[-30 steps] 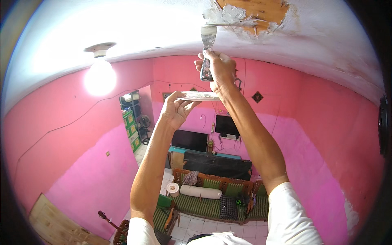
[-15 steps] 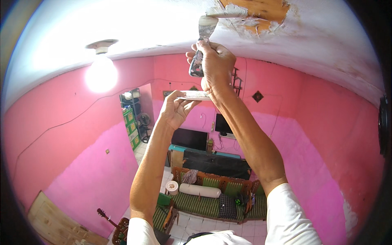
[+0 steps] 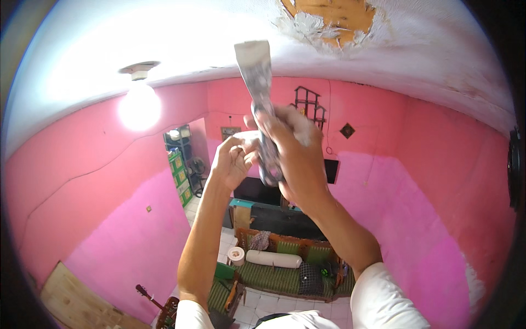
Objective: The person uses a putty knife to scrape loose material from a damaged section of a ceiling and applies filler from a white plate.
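My right hand (image 3: 300,156) is closed around the dark, speckled handle of a putty knife (image 3: 255,68). Its wide metal blade points up, below the ceiling and left of the damaged patch. Behind and beside it, my left hand (image 3: 229,164) is raised with fingers bent, gripping a thin white plate-like piece that my right hand now mostly covers. In the ceiling, a ragged patch (image 3: 353,22) shows orange-brown board with rough white filler around its rim. The knife is apart from this patch.
A lit bulb (image 3: 139,107) hangs from the ceiling at left. Far below are a green striped wooden sofa (image 3: 257,274) with a white bolster (image 3: 274,259), a white tub (image 3: 235,256), a guitar (image 3: 150,298) and a dark television (image 3: 255,191). Pink walls surround the room.
The putty knife has come down from the ceiling patch, moving left and toward me. My right hand is now in front of the white piece in my left hand.
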A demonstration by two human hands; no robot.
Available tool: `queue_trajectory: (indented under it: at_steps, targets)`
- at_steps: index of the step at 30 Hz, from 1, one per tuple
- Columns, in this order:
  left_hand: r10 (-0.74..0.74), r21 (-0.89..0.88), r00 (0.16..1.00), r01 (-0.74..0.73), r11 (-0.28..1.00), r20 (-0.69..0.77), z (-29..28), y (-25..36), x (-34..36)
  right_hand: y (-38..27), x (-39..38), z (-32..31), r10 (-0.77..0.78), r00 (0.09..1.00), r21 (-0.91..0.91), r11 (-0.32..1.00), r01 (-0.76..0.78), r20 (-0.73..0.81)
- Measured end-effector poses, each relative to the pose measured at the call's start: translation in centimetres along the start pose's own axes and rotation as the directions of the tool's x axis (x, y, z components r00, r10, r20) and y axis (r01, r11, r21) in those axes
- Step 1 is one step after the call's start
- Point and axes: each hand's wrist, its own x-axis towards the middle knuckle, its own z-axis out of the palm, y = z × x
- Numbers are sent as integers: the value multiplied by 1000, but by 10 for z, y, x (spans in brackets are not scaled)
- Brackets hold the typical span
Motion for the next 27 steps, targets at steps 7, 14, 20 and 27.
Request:
queue_trajectory:
  at_steps: [7,14,20,27]
  targets:
    - [50,-91,974,-71,993,-222,-23,-40,-27,12,-39,-71,182,975,-32,982,-188,-125]
    - [26,-79,962,-49,996,-270,-34,-53,-19,34,42,-74,78,977,-54,994,-90,-200]
    - [24,-92,967,-49,995,-252,-37,-59,-18,36,77,-54,28,977,-14,999,-32,-210]
    - [12,-111,963,-44,993,-270,-36,-59,-15,23,98,-31,33,979,64,998,-20,-202]
